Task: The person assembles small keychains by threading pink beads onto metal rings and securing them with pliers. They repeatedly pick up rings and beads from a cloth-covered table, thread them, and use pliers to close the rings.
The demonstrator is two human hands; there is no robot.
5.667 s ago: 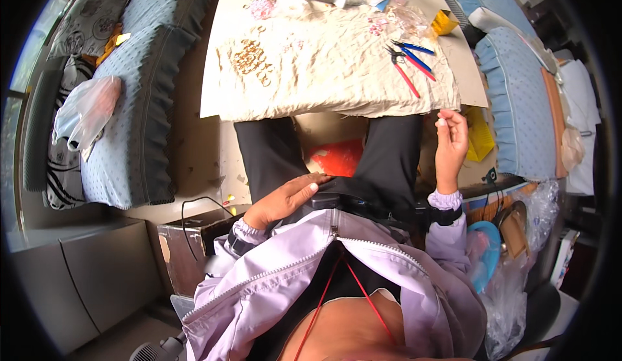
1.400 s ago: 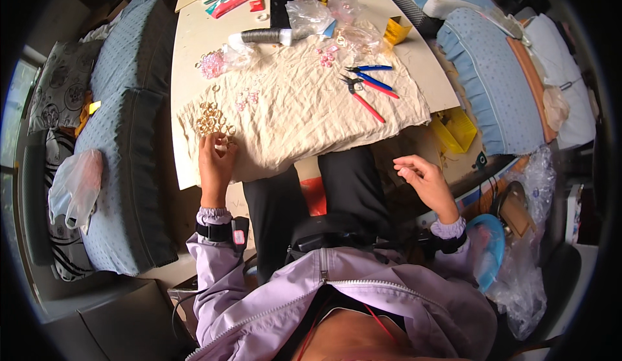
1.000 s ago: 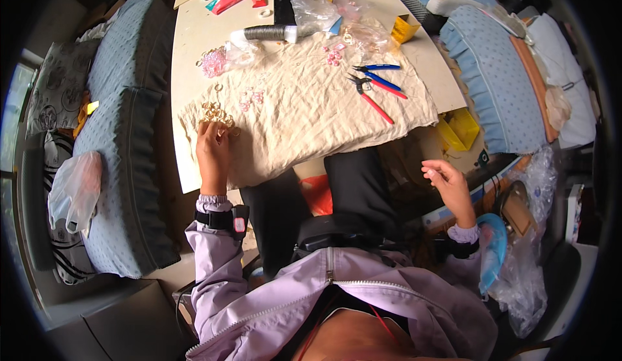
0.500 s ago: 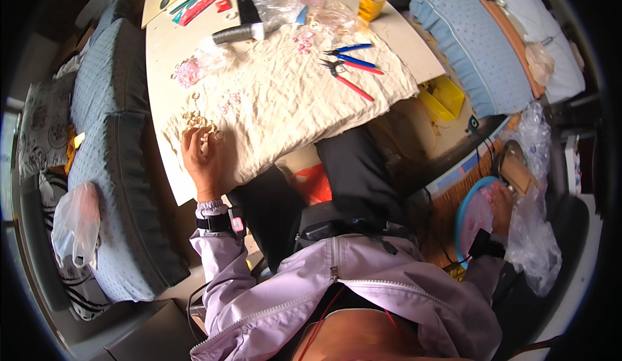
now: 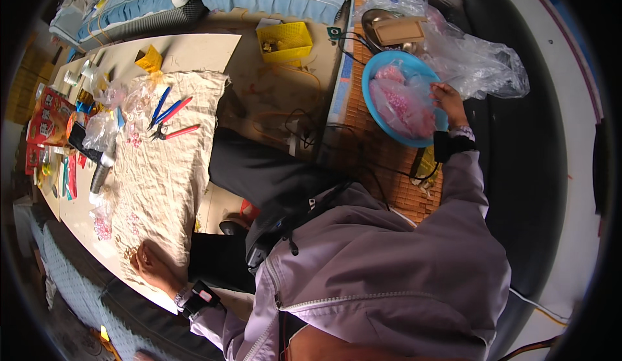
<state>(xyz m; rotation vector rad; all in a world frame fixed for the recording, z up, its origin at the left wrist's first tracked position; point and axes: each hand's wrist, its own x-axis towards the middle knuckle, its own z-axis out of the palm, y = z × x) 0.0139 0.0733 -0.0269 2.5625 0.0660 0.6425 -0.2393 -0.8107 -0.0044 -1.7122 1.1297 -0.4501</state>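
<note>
My left hand (image 5: 152,267) lies palm down on the near end of a beige cloth (image 5: 168,186) spread over the table (image 5: 194,50), beside small gold bits; it holds nothing I can see. My right hand (image 5: 447,98) reaches out to the side to the rim of a blue bowl (image 5: 382,124). Its fingertips touch the clear bag of pink beads (image 5: 405,102) that lies in the bowl; whether they grip it is unclear. My lilac jacket and dark trousers fill the middle of the view.
Red-handled pliers (image 5: 170,131) and blue-handled pliers (image 5: 159,107) lie on the cloth's far end. Small bags, a dark cylinder (image 5: 100,173) and packets crowd the table's left edge. A yellow basket (image 5: 285,40), loose cables, a woven mat (image 5: 363,160) and crumpled clear plastic (image 5: 479,63) surround the bowl.
My head has turned right, so the table swung to the left of the view. My right hand moved from my lap out to the blue bowl. My left hand stayed on the cloth.
</note>
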